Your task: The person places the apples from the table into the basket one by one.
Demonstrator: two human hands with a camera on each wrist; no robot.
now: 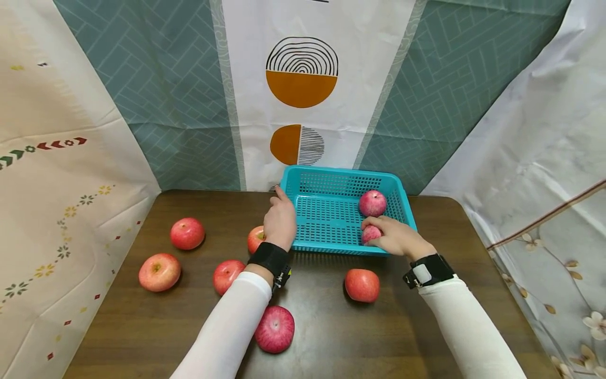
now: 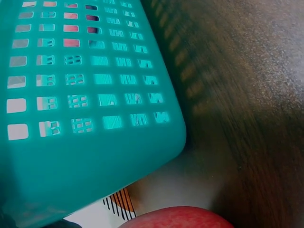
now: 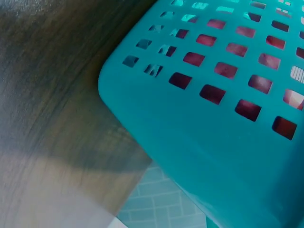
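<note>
A turquoise plastic basket [image 1: 326, 210] with slotted walls stands at the back of the table. My right hand [image 1: 397, 237] reaches over its front right part, fingers curled round an apple [image 1: 371, 235] inside. Just behind, another dark pink apple [image 1: 372, 203] lies in the basket. Along the basket's left rim is my left hand [image 1: 280, 221], index finger stretched forward; its other fingers are mostly hidden. Beside this hand, a red apple [image 1: 256, 240] sits on the table, partly covered. Both wrist views show the basket's outer wall [image 2: 95, 156], with red showing through the holes in the right one.
Several more apples lie on the brown wooden table [image 1: 322, 337]: a red one [image 1: 187, 233] and a paler one [image 1: 160, 272] at left, one [image 1: 227, 276] by the left forearm, a dark pink one [image 1: 274, 329] nearer, and one [image 1: 362, 285] before the basket. Patterned cloths hang around.
</note>
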